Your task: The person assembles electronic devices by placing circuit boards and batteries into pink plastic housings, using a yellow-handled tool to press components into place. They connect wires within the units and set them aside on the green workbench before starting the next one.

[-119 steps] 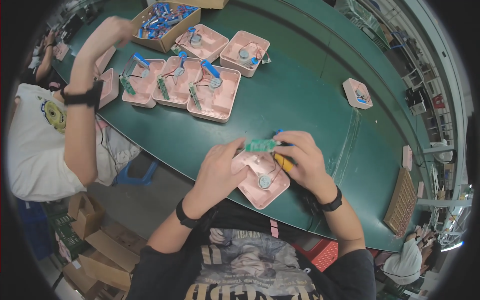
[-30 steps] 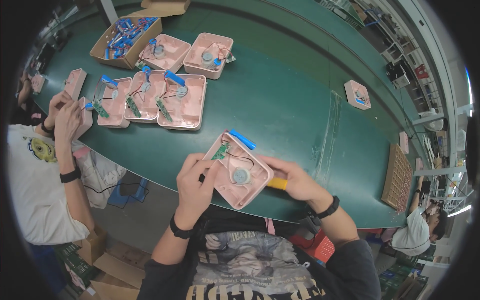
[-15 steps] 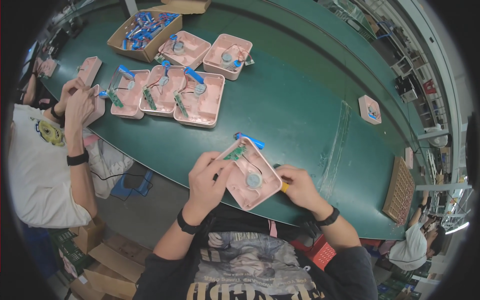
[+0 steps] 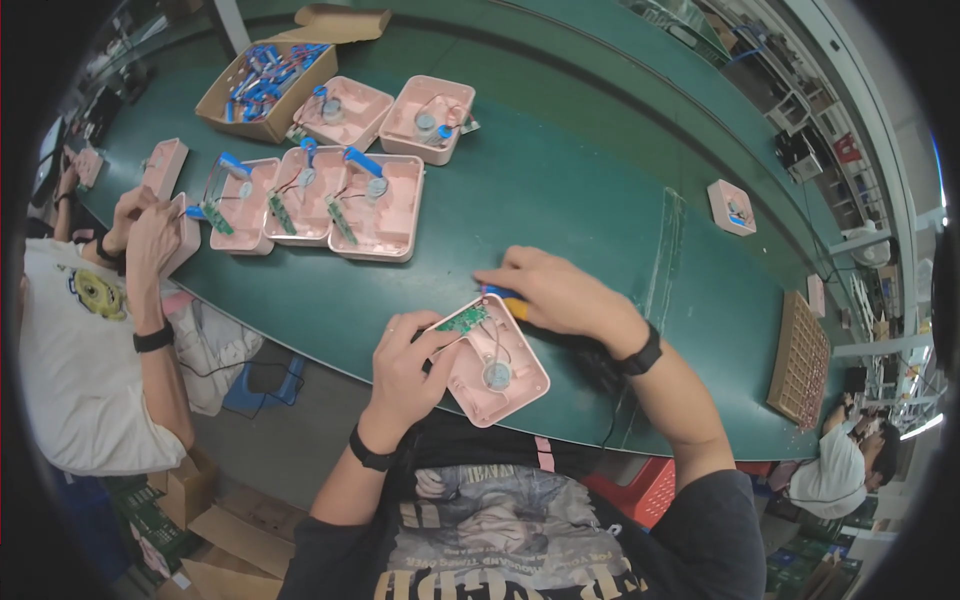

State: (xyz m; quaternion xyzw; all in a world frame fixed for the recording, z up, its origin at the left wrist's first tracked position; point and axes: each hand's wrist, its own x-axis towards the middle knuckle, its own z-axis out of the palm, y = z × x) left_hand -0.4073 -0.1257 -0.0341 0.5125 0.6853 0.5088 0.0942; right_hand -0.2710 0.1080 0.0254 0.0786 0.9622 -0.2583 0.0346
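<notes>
My left hand (image 4: 408, 362) grips the left side of a pink plastic housing (image 4: 511, 398), its fingers over the rim. Inside the housing are a green circuit board (image 4: 463, 321), thin wires and a round grey disc (image 4: 496, 375). Just beyond the housing's far corner, my right hand (image 4: 560, 290) is closed around a yellow-handled tool (image 4: 517, 307), mostly hidden by the hand. A blue cylindrical battery (image 4: 495, 291) lies under its fingertips, partly covered; whether the fingers pinch it is unclear. A dark cord (image 4: 607, 380) runs below my right wrist.
Several pink housings (image 4: 405, 215) with boards and batteries stand at left, beside a cardboard box (image 4: 265, 128) of blue batteries. A co-worker's hands (image 4: 150, 235) work on another housing. One small housing (image 4: 732, 207) and a brown compartment tray (image 4: 800, 360) are at right.
My right hand has moved from the housing's right side up and left to the battery, bringing the yellow-handled tool. The housing has shifted slightly down, still in my left hand.
</notes>
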